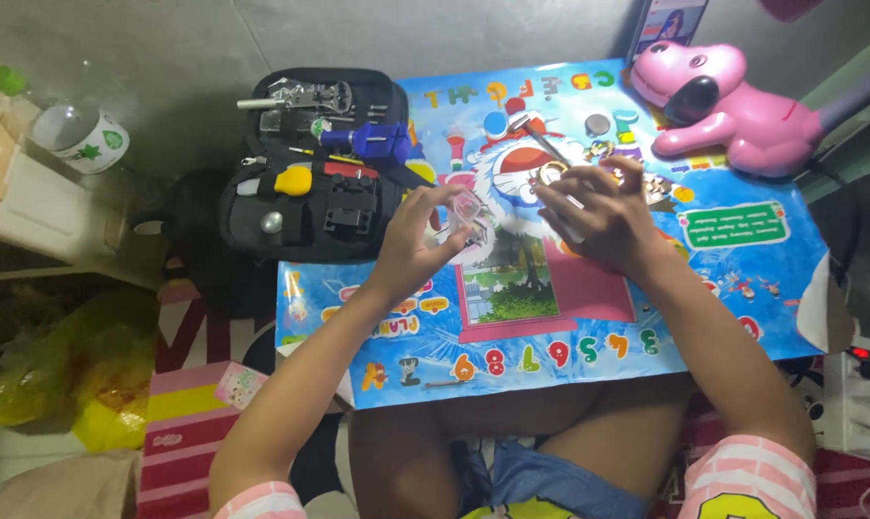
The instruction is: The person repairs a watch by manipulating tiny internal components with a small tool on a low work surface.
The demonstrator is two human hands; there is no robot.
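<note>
Far left: clear bottle (77, 135) w/ green cap, lying on pale shelf (31, 207); yellow bag (79, 384) below on floor.

Left-centre: black tool case (305, 168), open, on worktop edge. Inside: steel tool at top, blue block tool (377, 141), yellow-handled tool (294, 181), small black parts.

Centre: worktop (723, 279) = low table w/ bright blue cartoon top, letters and numbers round border.

Left hand (411, 248): fingers curled up, thumb and fingertips pinching small clear piece (464, 207), held just above worktop. Looks like thin plastic or glass, maybe small bag or cover; blurred, can't tell which. Judged v. light, slick, prob. easy to crack or lose. Best held by edges, light pinch, not flat faces.

Right hand (598, 213): fingers bent down, closed on sth small and pale underneath; item mostly hidden, can't tell what.

Just beyond hands: round metal bits (598, 125), gold-tone watch part (553, 173), thin metal tool (541, 139). Small, loose, likely to roll.

Far right: pink dog toy (733, 101) on worktop corner; white power strip (853, 389) beside.
</note>
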